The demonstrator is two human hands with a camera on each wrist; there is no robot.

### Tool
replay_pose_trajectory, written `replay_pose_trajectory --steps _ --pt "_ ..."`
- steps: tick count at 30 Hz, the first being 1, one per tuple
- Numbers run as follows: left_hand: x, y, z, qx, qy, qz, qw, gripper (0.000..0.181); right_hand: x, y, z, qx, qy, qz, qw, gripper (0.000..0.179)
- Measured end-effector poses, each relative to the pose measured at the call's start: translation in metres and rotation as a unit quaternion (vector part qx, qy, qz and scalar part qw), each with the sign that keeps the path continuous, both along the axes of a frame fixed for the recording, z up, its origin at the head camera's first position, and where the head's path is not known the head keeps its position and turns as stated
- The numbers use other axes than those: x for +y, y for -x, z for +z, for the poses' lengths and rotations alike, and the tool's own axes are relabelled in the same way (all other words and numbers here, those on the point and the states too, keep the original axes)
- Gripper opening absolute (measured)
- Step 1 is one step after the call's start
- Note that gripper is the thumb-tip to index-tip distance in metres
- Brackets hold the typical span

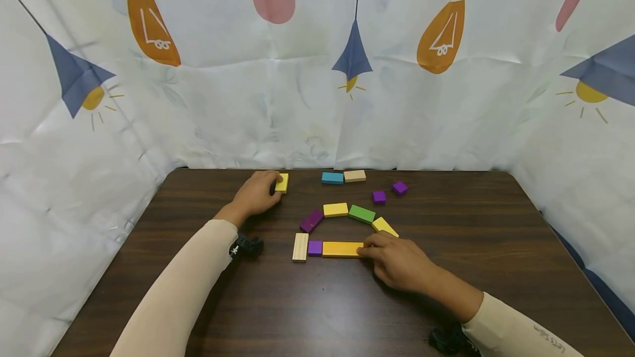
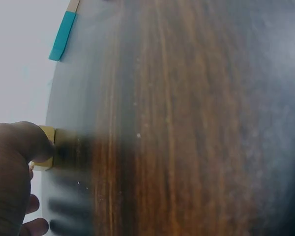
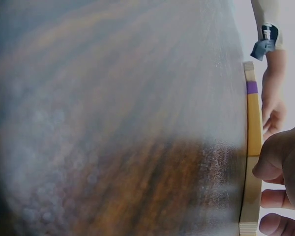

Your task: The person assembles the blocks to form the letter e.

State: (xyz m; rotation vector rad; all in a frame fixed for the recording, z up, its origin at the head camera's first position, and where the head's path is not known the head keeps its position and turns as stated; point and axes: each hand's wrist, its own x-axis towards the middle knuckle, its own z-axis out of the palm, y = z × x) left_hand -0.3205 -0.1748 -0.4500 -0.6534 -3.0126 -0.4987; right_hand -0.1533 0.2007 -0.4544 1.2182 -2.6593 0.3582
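At the table's far left edge my left hand (image 1: 257,193) pinches a yellow block (image 1: 281,183); in the left wrist view the thumb lies across that block (image 2: 46,147). My right hand (image 1: 402,263) is at the right end of a straight row. This row has a pale wooden block (image 1: 300,247), a small purple block (image 1: 315,248) and a long orange block (image 1: 342,249). In the right wrist view, thumb and fingers grip a tan block (image 3: 251,189) that continues the row; the hand hides it from the head view. Above the row curve purple (image 1: 311,221), yellow (image 1: 335,210), green (image 1: 361,214) and yellow (image 1: 385,227) blocks.
At the back edge a blue block (image 1: 332,178) touches a light wooden block (image 1: 354,176). Two small purple blocks (image 1: 379,197) lie apart, right of centre. A patterned cloth (image 1: 307,114) hangs behind the dark wooden table (image 1: 496,225).
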Motion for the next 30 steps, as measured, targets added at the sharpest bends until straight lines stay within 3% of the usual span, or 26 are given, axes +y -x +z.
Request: replay_pose_trajectory --steps 19,24,30 --pt "-0.004 0.000 -0.005 -0.004 0.001 0.010 0.9999 0.041 0.000 -0.002 -0.001 -0.002 0.003 -0.002 1.0000 0.035" --pt "-0.006 -0.006 -0.004 0.003 -0.016 0.000 0.9999 0.039 0.000 -0.001 -0.001 0.001 0.007 0.000 1.0000 0.036" --pt "-0.009 -0.021 -0.003 0.007 -0.055 -0.015 0.9984 0.037 0.001 0.000 -0.002 0.010 0.011 0.003 0.9999 0.036"
